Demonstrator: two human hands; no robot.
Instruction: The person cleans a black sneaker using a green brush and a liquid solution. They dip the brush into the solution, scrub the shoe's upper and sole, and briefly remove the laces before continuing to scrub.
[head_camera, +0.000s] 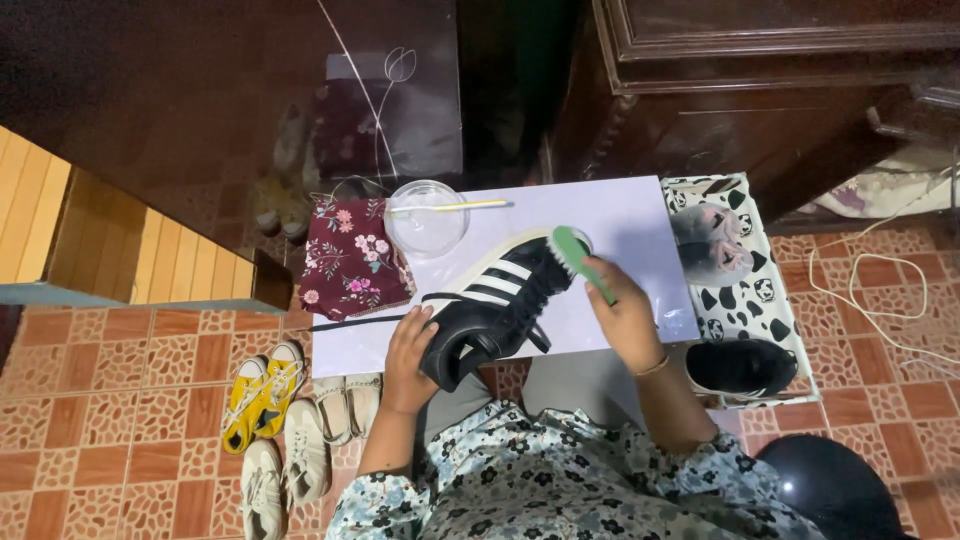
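Near the white table's (640, 215) front edge, the left hand (408, 350) curls closed around the heel of the black striped sneaker (495, 305) to steady it, while the right hand (625, 320), fingers wrapped tight, presses a green brush (580, 258) against its toe.

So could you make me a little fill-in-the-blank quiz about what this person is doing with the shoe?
1. The right hand holds a green ____ against the black shoe.
2. The left hand steadies the shoe at its ____ end.
3. The shoe has white ____ on its side.
4. The clear bowl stands beside a flowered ____.

Missing words: brush; heel; stripes; cloth
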